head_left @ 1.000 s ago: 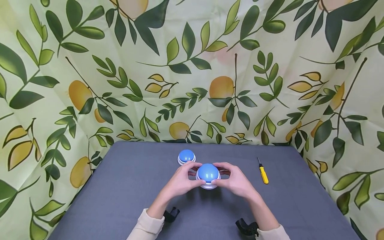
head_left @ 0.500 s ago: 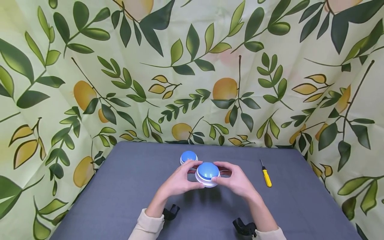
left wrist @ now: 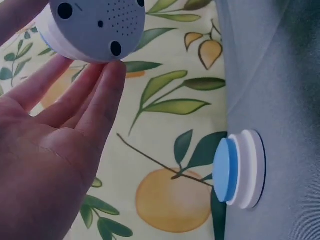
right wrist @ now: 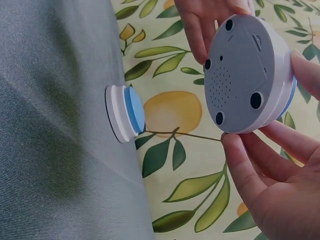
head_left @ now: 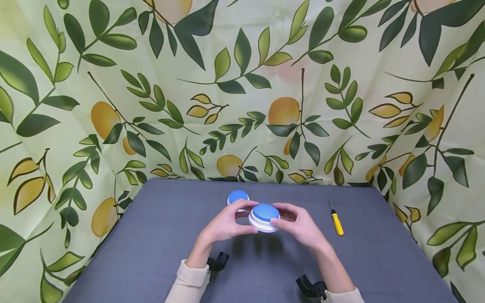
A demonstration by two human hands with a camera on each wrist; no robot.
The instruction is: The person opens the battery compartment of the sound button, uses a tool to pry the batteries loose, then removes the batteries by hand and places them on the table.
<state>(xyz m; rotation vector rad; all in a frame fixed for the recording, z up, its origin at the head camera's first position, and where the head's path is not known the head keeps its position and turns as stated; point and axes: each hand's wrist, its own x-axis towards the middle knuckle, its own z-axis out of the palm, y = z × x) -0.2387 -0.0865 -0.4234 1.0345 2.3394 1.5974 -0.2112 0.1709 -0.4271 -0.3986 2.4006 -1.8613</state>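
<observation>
A push button with a blue dome and white base [head_left: 265, 223] is held up off the table, tilted so its near side shows. My left hand [head_left: 227, 223] pinches it from the left, thumb low at the base. From the right, my right hand [head_left: 301, 226] grips it, with the thumb at the edge of the dome. Its flat grey-white underside [right wrist: 235, 75] faces the right wrist camera, showing several black feet, a group of small holes and a cover outline. Behind my left fingers, a second blue-and-white push button [head_left: 237, 196] sits on the table, partly hidden in the head view.
A screwdriver with a yellow handle [head_left: 337, 224] lies on the grey table [head_left: 170, 235] at the right. A leaf-and-fruit patterned cloth [head_left: 242, 105] hangs behind and along both sides. Black wrist mounts [head_left: 310, 288] show under the forearms.
The held push button has risen slightly and tipped back, so more of its white base shows. My left thumb has shifted from the dome's edge down to the base.
</observation>
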